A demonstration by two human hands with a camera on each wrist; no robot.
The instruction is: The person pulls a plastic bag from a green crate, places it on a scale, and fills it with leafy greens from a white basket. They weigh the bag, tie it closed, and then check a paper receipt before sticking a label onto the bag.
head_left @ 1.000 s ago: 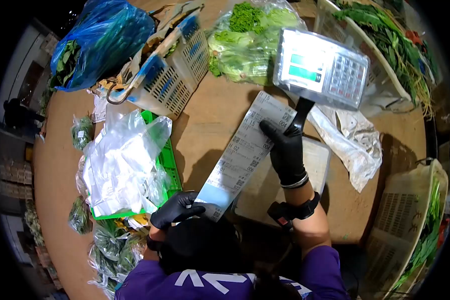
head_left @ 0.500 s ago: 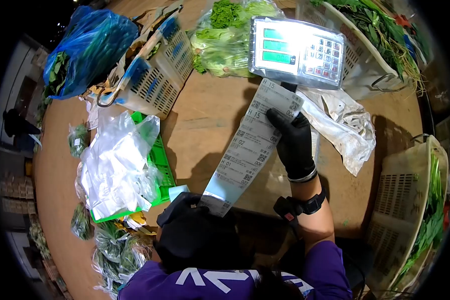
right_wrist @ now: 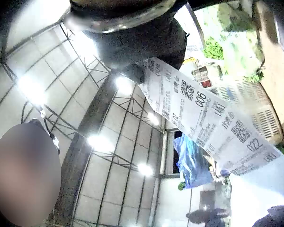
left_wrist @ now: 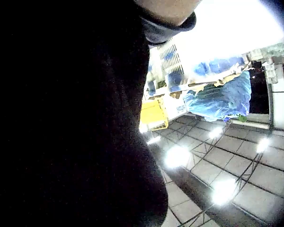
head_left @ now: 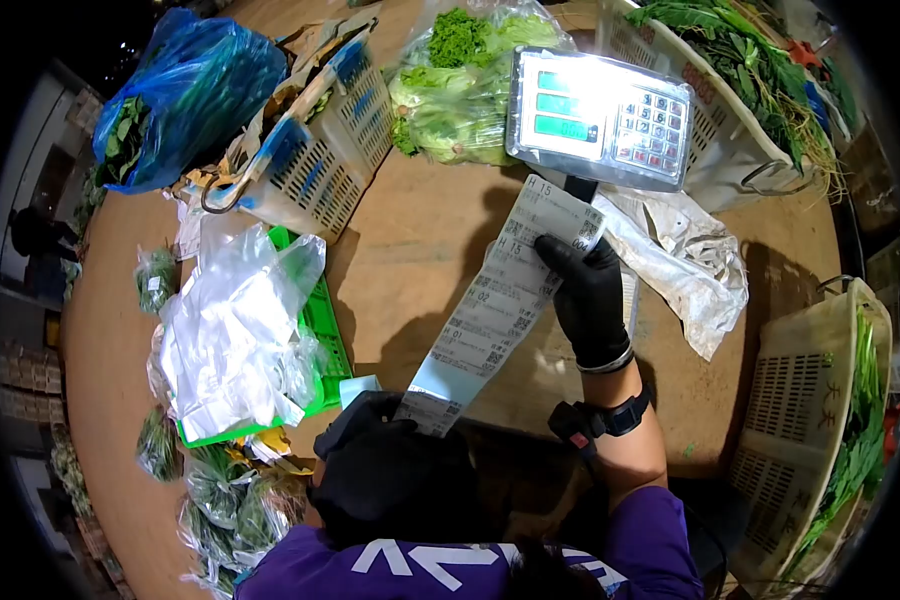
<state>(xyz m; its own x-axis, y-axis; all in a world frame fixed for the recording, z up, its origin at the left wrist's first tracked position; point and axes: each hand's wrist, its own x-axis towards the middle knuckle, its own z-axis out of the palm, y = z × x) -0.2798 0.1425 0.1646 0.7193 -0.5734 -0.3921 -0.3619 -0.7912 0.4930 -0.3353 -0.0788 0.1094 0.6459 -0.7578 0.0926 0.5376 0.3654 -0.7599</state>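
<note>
A long strip of printed labels (head_left: 480, 305) slants across the middle of the head view. My black-gloved right hand (head_left: 590, 305) pinches its upper part, thumb on the printed face. At the strip's lower end is my left hand (head_left: 365, 420), gloved in black and partly hidden behind the head; its fingers hold the bottom edge. A small pale-blue piece (head_left: 358, 388) shows beside that hand. In the right wrist view the strip (right_wrist: 203, 113) runs down from the right hand (right_wrist: 142, 47). The left wrist view is mostly dark and does not show the fingers.
A scale display (head_left: 600, 118) stands beyond the right hand, with bagged lettuce (head_left: 460, 100) to its left. Clear bags (head_left: 235, 335) lie over a green crate (head_left: 325, 330). White baskets of greens (head_left: 790, 400) line the right. A blue bag (head_left: 200, 95) sits at the upper left.
Compared with a second ago, the left hand is drawn closer behind the head and the pale-blue piece has come into sight. The strip remains held; the scale has shifted left in view.
</note>
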